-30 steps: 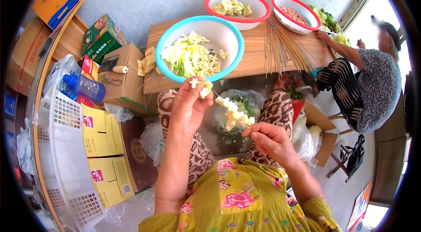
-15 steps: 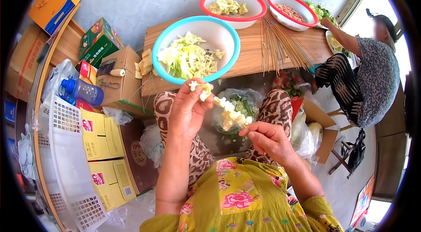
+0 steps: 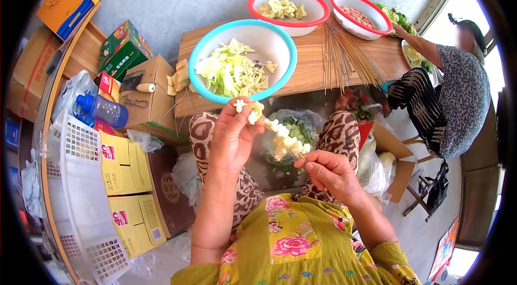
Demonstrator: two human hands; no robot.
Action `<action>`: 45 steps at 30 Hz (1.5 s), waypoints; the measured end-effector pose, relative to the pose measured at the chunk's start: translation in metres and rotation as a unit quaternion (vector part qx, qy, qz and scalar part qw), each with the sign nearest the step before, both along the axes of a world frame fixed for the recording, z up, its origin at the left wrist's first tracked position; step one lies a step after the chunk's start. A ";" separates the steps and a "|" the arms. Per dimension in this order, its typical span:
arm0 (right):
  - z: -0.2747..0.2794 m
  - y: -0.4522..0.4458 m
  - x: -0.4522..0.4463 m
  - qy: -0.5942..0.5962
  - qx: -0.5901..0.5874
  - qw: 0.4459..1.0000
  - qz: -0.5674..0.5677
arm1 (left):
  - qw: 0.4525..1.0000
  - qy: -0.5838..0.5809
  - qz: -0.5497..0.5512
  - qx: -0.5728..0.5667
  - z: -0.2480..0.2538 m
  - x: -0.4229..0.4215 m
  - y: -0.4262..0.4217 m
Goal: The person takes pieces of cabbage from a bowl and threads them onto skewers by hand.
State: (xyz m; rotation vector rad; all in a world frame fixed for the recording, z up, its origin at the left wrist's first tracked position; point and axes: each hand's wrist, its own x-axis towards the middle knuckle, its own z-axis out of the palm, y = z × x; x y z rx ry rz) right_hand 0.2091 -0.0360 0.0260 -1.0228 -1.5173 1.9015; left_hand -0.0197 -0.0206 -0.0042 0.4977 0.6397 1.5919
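My left hand (image 3: 232,137) pinches a pale yellow-white vegetable piece (image 3: 253,110) near the rim of the blue-rimmed bowl (image 3: 291,56). My right hand (image 3: 331,173) grips the lower end of a thin skewer (image 3: 302,157). Several whitish vegetable pieces (image 3: 285,140) are threaded on the skewer, between my two hands. Chopped pale green leaves (image 3: 229,69) lie in the blue-rimmed bowl. Below the skewer, a clear plastic bag (image 3: 304,126) with green scraps is on the floor between my knees.
On the wooden table (image 3: 307,72) lie loose skewers (image 3: 347,58), beside two red-rimmed bowls (image 3: 323,15) (image 3: 371,29). A co-worker (image 3: 463,96) sits at right, reaching toward greens (image 3: 398,18). Cartons (image 3: 153,96), a blue bottle (image 3: 105,110) and a white basket (image 3: 89,193) stand at left.
The co-worker's arm has shifted at the greens, and a plate there has come into view. My hands hold nearly the same pose, with the skewer slightly shifted. The view has moved slightly.
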 end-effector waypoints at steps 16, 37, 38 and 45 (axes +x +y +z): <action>-0.008 -0.010 -0.005 0.019 0.003 0.999 -0.035 | 0.997 0.020 0.069 0.035 0.002 0.015 -0.001; -0.007 -0.006 0.002 -0.015 0.021 1.000 -0.015 | 0.998 0.000 0.053 0.027 -0.001 0.015 0.001; -0.006 -0.007 0.002 -0.015 0.021 1.000 -0.015 | 0.999 0.000 0.049 0.025 0.000 0.015 0.001; -0.005 -0.007 0.002 -0.018 0.015 1.000 -0.020 | 0.998 -0.001 0.053 0.031 -0.002 0.014 0.000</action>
